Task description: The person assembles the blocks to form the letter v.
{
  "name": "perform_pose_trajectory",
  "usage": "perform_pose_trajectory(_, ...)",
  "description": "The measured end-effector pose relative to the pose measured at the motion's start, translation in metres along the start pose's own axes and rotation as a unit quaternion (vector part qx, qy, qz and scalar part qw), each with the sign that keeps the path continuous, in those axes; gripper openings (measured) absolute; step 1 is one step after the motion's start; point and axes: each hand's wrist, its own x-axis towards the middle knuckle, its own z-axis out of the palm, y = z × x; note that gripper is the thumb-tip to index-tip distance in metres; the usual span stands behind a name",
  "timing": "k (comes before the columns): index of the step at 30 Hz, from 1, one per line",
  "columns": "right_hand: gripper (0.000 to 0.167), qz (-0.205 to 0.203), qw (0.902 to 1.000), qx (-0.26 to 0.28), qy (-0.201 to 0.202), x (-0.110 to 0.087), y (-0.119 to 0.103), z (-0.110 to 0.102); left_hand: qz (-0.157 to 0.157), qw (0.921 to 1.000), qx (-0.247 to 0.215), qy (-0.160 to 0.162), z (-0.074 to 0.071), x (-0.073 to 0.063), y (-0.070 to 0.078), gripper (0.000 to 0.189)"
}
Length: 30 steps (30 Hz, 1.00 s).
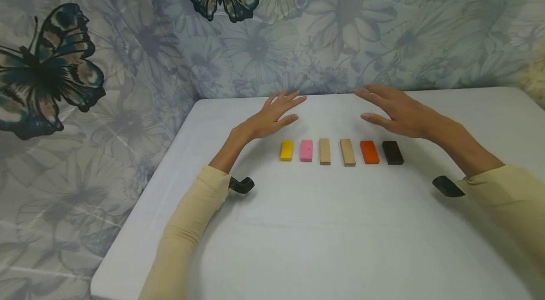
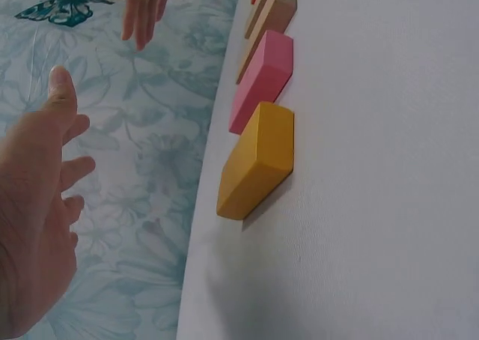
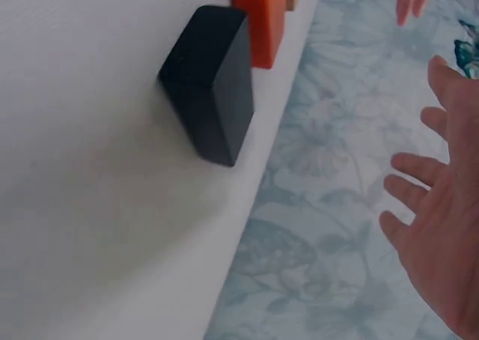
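Note:
Several small blocks lie in a row across the white table in the head view. From left to right they are a yellow block (image 1: 286,150), a pink block (image 1: 306,150), a plain wooden block (image 1: 325,151), a second wooden block (image 1: 347,152), an orange block (image 1: 369,152) and a black block (image 1: 392,152). My left hand (image 1: 272,118) hovers beyond the yellow end, fingers spread, holding nothing. Above and behind the black end, my right hand (image 1: 402,113) is likewise held out with extended fingers and touches no block. Gaps separate neighbouring blocks.
The white table (image 1: 332,233) reaches back to a wall covering (image 1: 340,30) with flowers and butterflies. A similar covering runs along its left side. Dark wrist devices, a left one (image 1: 241,185) and a right one (image 1: 448,186), stick out from the sleeves.

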Motion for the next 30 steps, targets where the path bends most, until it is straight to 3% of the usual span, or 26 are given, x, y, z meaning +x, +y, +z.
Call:
perform_pose_trajectory(8, 0.072, -0.048, 0.9983, -0.012, -0.031, 0.004, -0.020, 0.002, 0.048, 0.9983, 0.003, -0.034, 0.003, -0.004, 0.014, 0.067)
perform_pose_trajectory(12, 0.072, -0.053, 0.9970, -0.007, -0.056, -0.002, -0.025, 0.006, 0.061, 0.9962, 0.006, -0.061, 0.010, -0.006, 0.022, 0.068)
perform_pose_trajectory(23, 0.068, -0.096, 0.9901, -0.015, -0.102, -0.026, -0.024, 0.026, 0.098, 0.9836, 0.021, -0.150, 0.028, -0.009, 0.036, 0.065)
perform_pose_trajectory(30, 0.075, -0.094, 0.9875, -0.018, -0.125, -0.026, -0.024, 0.026, 0.104, 0.9740, 0.038, -0.198, 0.036, -0.012, 0.044, 0.064)
